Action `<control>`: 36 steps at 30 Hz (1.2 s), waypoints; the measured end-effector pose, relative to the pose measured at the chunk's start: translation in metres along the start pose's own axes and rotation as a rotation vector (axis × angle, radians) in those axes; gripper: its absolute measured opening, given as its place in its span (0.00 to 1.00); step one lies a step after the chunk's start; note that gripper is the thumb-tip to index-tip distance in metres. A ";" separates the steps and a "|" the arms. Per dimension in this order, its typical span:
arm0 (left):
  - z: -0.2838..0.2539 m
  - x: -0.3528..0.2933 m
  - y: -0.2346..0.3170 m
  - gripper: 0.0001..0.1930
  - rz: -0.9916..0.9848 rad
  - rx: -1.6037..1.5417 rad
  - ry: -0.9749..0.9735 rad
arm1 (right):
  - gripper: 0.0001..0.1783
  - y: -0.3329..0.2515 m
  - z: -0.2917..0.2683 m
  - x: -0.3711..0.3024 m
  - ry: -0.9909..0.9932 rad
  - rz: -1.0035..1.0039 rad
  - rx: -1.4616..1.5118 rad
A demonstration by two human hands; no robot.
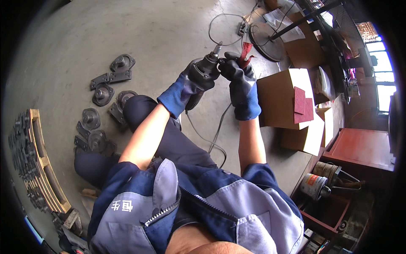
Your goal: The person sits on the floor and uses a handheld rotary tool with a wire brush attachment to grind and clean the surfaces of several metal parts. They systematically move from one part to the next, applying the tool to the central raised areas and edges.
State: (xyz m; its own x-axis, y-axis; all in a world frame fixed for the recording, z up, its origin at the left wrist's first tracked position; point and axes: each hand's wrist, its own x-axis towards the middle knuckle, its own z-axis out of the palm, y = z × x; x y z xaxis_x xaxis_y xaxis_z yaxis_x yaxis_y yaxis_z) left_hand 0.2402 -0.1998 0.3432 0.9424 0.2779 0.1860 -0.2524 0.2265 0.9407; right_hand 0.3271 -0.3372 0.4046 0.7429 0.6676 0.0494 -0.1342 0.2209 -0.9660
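In my gloved left hand (182,88) is a dark corded power tool that looks like a die grinder (207,63). Its metal spindle points up and away from me. My gloved right hand (239,80) is closed on a red strip of abrasive pad (245,51), close beside the grinder's front end. Two ends of the strip stick out above the fingers. Part of what lies in the right fingers is hidden. The grinder's cord (198,132) hangs below my hands.
Dark metal flanged parts (122,63) and drilled plates lie on the floor to the left. A wooden pallet (42,156) bears several more. On the right, red pads (303,106) rest on a cardboard box (277,99). Beyond stands a round metal base (267,41); a bucket (314,186) sits lower right.
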 end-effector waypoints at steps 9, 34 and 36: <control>0.013 -0.007 0.004 0.10 -0.084 -0.013 -0.063 | 0.16 0.019 0.001 -0.004 0.171 -0.122 -0.074; -0.008 -0.010 -0.022 0.16 -0.159 -0.194 -0.181 | 0.11 0.009 0.022 -0.002 0.212 -0.082 0.054; -0.003 -0.005 -0.038 0.17 -0.176 -0.208 -0.170 | 0.11 -0.004 0.020 -0.007 0.242 -0.066 -0.003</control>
State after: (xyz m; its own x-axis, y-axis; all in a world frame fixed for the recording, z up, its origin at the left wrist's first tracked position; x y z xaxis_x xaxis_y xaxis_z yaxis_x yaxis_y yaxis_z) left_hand 0.2444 -0.2071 0.3061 0.9944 0.0610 0.0866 -0.1048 0.4482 0.8878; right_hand 0.3095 -0.3284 0.4137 0.8853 0.4623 0.0505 -0.0785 0.2556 -0.9636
